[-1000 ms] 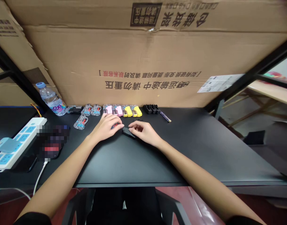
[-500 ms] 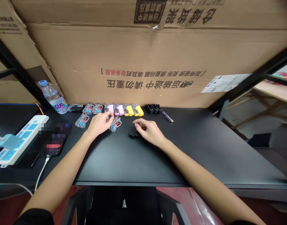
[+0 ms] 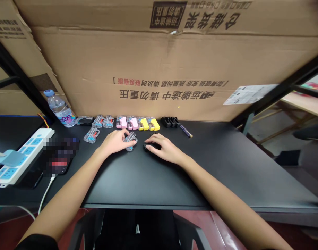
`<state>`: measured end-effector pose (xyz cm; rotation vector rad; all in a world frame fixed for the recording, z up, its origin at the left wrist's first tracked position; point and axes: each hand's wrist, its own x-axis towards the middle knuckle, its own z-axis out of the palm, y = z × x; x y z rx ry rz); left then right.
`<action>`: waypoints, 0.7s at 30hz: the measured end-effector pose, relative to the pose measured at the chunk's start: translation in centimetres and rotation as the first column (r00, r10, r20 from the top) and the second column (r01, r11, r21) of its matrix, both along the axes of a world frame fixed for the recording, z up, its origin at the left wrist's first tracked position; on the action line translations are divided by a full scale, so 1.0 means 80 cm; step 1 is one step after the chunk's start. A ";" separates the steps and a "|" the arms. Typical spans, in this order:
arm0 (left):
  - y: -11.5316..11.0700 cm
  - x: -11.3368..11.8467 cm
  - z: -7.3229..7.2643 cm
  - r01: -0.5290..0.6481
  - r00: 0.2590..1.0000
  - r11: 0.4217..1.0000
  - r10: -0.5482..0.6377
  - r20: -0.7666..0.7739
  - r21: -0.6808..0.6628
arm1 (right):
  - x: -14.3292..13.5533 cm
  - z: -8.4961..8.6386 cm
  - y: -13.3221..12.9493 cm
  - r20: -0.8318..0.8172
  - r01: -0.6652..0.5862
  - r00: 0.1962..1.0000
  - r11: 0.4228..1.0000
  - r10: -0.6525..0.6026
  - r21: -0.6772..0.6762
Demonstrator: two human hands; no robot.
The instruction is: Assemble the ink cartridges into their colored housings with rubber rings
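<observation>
My left hand [image 3: 116,141] has its thumb and fingers closed around a clear plastic toy-gun-shaped piece [image 3: 130,139], with blue bits showing inside it. The piece is low over the black table or lying on it; I cannot tell which. To its right, the fingers and thumb of my right hand [image 3: 162,148] are closed on a small black plastic part [image 3: 146,147], mostly hidden under them. Similar clear pieces with orange and blue inside lie left of my left hand, the nearest being a clear piece [image 3: 91,134] on the table.
Along the cardboard [image 3: 148,59] stand pink-and-clear pieces [image 3: 132,123], yellow-and-clear pieces [image 3: 154,124], black parts [image 3: 170,122] and a slim purple tool [image 3: 186,131]. At left are a water bottle [image 3: 60,109], a power strip [image 3: 23,156] and a phone [image 3: 61,156] on a cable.
My left hand has moved slightly right and down and taken hold of the clear piece. My right hand's fingers have come down over the black part.
</observation>
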<state>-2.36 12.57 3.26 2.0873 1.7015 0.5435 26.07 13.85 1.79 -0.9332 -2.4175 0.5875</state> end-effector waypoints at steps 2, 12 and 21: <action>-0.002 0.004 0.002 0.006 0.999 1.000 -0.005 0.036 -0.021 | 0.002 0.000 0.001 0.024 0.021 1.000 1.000 -0.021 0.000; -0.003 0.006 -0.001 0.058 0.992 0.998 -0.055 0.113 -0.022 | 0.007 -0.002 0.007 0.042 0.044 0.998 0.998 -0.046 0.035; 0.007 0.007 -0.016 0.182 0.847 0.976 -0.096 0.524 -0.116 | 0.000 -0.004 0.004 -0.068 0.023 0.997 1.000 -0.022 0.002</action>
